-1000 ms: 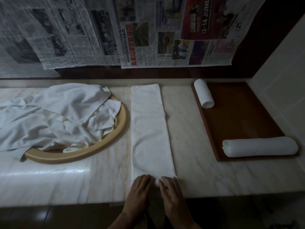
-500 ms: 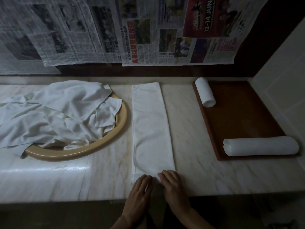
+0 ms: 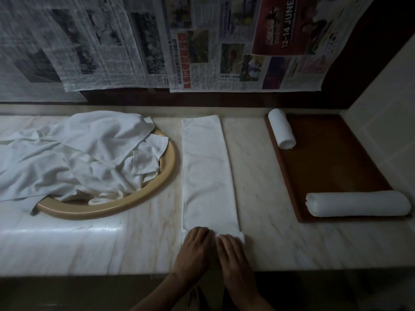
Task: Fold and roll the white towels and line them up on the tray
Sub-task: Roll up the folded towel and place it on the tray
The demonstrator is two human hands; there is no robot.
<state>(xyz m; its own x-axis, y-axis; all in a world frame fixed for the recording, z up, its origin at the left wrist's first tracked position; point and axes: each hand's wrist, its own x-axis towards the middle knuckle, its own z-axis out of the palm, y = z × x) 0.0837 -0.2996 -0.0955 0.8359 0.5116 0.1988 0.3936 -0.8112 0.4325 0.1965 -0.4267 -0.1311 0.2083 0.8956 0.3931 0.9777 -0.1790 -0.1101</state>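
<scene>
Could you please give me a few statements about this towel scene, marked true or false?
1. Two rolled towels lie on the brown tray. True: one at the far corner, one at the near edge.
2. The left hand grips a rolled towel. False: both hands rest on the near end of the folded towel; right hand.
3. Loose towels spill over the beige ring. True.
4. The folded towel lies on the tray. False: it lies on the marble counter.

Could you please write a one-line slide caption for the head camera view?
Both hands, left and right, start rolling a folded white towel strip beside a brown wooden tray.
</scene>
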